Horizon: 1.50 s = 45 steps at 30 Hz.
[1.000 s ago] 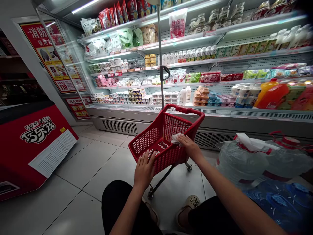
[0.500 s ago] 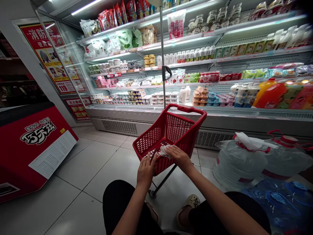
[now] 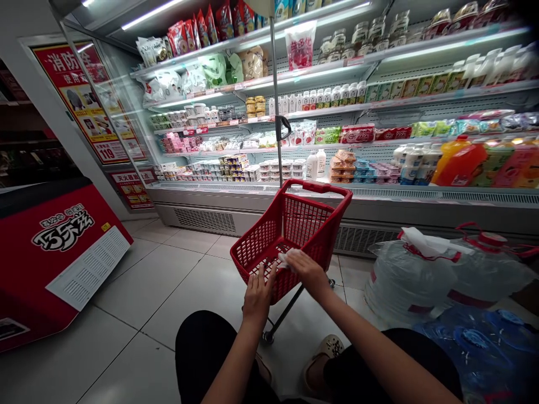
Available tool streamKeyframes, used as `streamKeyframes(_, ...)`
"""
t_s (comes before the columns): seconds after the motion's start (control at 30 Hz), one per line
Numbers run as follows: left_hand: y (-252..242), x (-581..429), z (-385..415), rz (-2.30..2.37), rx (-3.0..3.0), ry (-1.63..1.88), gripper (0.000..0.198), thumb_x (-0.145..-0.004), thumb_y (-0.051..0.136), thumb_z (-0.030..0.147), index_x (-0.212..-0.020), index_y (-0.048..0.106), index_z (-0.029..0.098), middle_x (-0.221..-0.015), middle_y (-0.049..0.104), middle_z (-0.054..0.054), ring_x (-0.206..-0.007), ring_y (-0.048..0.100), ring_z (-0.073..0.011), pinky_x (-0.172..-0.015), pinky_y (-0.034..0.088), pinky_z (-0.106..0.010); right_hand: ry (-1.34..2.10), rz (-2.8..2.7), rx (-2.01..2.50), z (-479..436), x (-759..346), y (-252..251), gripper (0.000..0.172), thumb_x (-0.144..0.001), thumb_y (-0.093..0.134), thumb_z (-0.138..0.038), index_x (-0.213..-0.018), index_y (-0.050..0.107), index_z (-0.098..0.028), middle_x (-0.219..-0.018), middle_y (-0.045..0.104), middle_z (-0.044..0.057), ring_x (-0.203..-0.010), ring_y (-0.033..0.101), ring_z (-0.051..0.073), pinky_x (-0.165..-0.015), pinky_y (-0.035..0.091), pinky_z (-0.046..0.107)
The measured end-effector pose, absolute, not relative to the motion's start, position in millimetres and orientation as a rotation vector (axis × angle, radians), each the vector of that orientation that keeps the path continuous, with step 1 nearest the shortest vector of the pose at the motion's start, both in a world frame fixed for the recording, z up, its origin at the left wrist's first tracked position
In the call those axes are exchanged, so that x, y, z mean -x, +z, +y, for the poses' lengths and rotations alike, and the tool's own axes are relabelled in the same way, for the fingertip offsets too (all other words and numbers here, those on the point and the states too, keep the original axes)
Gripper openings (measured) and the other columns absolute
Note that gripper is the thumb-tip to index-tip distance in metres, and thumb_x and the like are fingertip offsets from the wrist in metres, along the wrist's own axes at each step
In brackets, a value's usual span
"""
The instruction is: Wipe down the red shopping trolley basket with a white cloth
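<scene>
In front of my knees stands a red plastic shopping cart with lattice walls and a wheeled metal frame. My right hand presses a crumpled white cloth or tissue against the cart's near right rim. Its fingers are closed over the cloth and partly hide it. My left hand rests on the near front rim with its fingers stretched out and nothing in them. The two hands are a short way apart along the same corner of the basket.
Behind the cart runs an open refrigerated display stocked with drinks, yogurt and bags. Large bagged water bottles and blue water jugs stand at the right. A red chest freezer is at the left, on the tiled floor.
My right hand and the cloth have shifted slightly, with less of the cloth showing now. The left hand has moved a little to the right along the rim. The cart has turned slightly.
</scene>
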<state>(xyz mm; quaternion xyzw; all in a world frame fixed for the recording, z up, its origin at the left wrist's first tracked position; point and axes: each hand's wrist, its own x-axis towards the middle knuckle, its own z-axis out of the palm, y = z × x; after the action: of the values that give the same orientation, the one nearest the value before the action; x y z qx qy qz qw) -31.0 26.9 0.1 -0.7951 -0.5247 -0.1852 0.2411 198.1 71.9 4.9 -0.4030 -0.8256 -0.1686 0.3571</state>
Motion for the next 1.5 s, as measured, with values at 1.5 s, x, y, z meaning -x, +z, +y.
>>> streamKeyframes(1.5, 15, 43, 38, -1.163, 2.465, -0.592, 0.084, -0.095, 0.071, 0.048, -0.165, 0.026, 0.040, -0.177, 0.011, -0.009, -0.161, 0.013, -0.0395, -0.125, 0.022, -0.065, -0.319, -2.238, 0.859, 40, -225, -5, 0.063, -0.104, 0.041, -0.005, -0.162, 0.039, -0.029, -0.152, 0.060, 0.004, -0.146, 0.050, 0.021, -0.122, 0.046, 0.050)
